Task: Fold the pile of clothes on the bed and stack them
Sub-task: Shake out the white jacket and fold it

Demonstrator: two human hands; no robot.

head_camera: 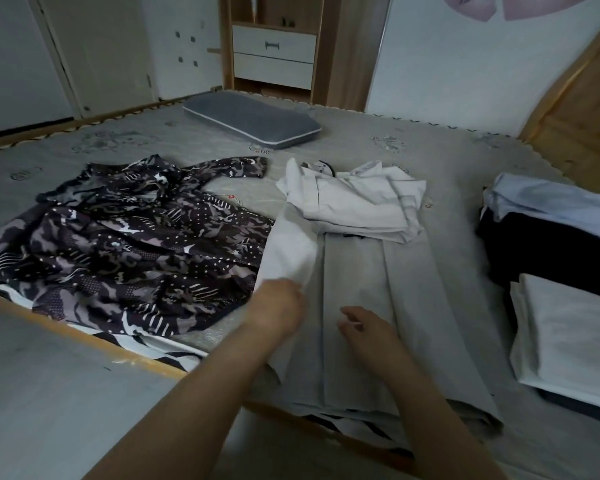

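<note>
- While you work from the head view, your left hand (280,308) pinches the near left edge of the pale grey garment (378,289), fingers curled under the lifted flap so you cannot see the tips.
- Your right hand (364,332) hovers just above or lightly on the same garment, fingers loosely spread and holding nothing; whether it touches the cloth is hard to tell.
- That garment lies lengthwise at six o'clock on the bed (125,140), its near end hanging over the bed's edge.
- At twelve o'clock from it a crumpled white shirt (357,199) overlaps its far end.
- At nine o'clock sprawls the dark patterned dress (125,244), unfolded and touching the grey flap.
- At three o'clock sits the stack of folded clothes (568,271), a white piece nearest you, dark and pale blue ones behind.
- A grey pillow (250,119) rests far off at eleven o'clock.
- To fold well, press your right palm flat along the centre line as an anchor, then carry the left flap across towards three o'clock.
- Keep the edge taut and level so the long sides meet squarely.
- Clear the white shirt off first, or the fold will likely bunch beneath it.
</note>
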